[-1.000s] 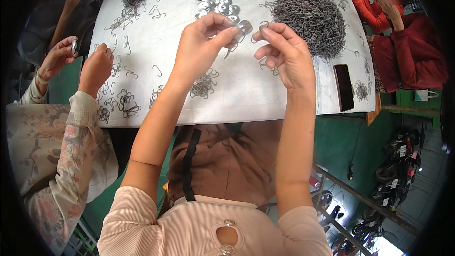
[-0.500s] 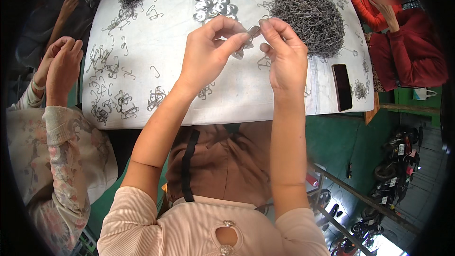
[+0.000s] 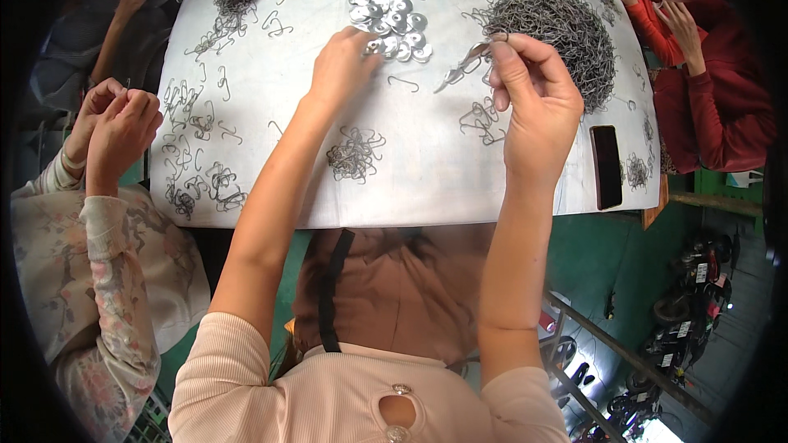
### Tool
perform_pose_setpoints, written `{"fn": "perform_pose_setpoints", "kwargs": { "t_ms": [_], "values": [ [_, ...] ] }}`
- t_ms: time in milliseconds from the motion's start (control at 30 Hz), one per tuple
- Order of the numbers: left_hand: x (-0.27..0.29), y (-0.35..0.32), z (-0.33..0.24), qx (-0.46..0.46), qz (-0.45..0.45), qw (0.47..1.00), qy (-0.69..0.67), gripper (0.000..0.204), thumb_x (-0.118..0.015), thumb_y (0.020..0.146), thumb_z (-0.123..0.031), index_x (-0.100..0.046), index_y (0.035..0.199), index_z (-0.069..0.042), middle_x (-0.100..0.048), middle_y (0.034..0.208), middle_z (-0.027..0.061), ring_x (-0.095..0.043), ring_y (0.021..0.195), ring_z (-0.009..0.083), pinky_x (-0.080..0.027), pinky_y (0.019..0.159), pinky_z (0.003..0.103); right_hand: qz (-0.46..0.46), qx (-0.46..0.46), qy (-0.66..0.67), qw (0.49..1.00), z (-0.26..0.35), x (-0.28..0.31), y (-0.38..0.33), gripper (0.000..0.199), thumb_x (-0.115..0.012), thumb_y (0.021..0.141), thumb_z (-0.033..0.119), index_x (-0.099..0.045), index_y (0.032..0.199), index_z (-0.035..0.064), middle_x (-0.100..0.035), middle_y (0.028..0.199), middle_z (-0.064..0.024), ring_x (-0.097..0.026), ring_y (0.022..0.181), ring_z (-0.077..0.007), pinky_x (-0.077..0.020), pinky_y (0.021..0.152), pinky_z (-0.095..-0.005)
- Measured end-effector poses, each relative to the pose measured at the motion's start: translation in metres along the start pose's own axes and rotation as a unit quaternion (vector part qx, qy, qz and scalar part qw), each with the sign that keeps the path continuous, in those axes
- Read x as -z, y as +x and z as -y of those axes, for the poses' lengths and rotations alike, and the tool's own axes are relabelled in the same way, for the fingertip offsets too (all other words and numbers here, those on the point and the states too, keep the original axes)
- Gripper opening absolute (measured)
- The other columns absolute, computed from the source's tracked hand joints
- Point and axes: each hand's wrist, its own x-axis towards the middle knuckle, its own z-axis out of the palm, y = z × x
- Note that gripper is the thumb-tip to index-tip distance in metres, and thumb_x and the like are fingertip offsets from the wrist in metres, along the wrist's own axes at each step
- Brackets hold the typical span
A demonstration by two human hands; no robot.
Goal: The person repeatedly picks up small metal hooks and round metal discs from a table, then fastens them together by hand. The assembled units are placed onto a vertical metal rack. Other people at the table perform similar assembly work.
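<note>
My left hand is at the near left edge of a loose pile of shiny silver discs with holes. Its thumb and fingers are apart around one disc at the edge; some fingertips are hidden. Above the table, my right hand pinches a thin wire hook between thumb and forefinger. A few overlapping silver discs hang tilted from that hook, left of the fingers. One loose wire hook lies below the disc pile. Behind my right hand is a big round heap of dark wire hooks.
Small clusters of hooks lie on the white-covered table. A black phone rests near the right edge. At left, a co-worker's hands are close together; other people sit at the far left and right. Parked motorbikes stand beyond a railing.
My hands, together at the silver discs before, are now apart. The left has moved away to the disc pile; the right has shifted right with the hook and its discs. The view has shifted slightly.
</note>
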Motion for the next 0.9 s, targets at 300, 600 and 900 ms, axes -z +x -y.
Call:
{"fn": "perform_pose_setpoints", "kwargs": {
  "t_ms": [300, 600, 900],
  "values": [
    [-0.002, 0.031, 0.022, -0.024, 0.123, 0.992, -0.003, 0.028, -0.068, 0.077, -0.018, -0.068, 0.102, -0.004, -0.064, 0.100, 0.0171, -0.062, 0.095, 0.0313, -0.050, 0.082, 0.038, 0.006, 0.015, 0.036, 0.999, 0.003, 0.002, -0.007, 0.012, -0.067, 0.084, 0.003, -0.064, 0.095, -0.0024, -0.065, 0.084, -0.0072, -0.060, 0.067, -0.0104, -0.0455, 0.053, -0.0193],
    [0.046, 0.034, -0.006, 0.146, 0.200, 0.965, -0.088, 0.025, -0.071, 0.079, -0.017, -0.065, 0.095, 0.001, -0.067, 0.087, 0.0121, -0.066, 0.079, 0.0190, -0.052, 0.068, 0.028, 0.017, -0.011, 0.090, 0.996, -0.001, -0.014, -0.024, 0.012, -0.063, 0.085, 0.000, -0.062, 0.096, -0.0042, -0.066, 0.083, -0.0100, -0.065, 0.072, -0.0138, -0.0538, 0.062, -0.0233],
    [0.082, -0.027, -0.109, 0.048, -0.004, 0.910, -0.412, 0.020, -0.068, 0.082, -0.009, -0.065, 0.093, 0.007, -0.068, 0.087, 0.0093, -0.064, 0.077, 0.0113, -0.051, 0.069, 0.023, -0.053, 0.061, 0.004, 0.997, -0.010, -0.025, -0.036, 0.010, -0.067, 0.082, 0.000, -0.060, 0.089, -0.0007, -0.066, 0.079, -0.0063, -0.063, 0.069, -0.0107, -0.0508, 0.060, -0.0226]
  ]
}}
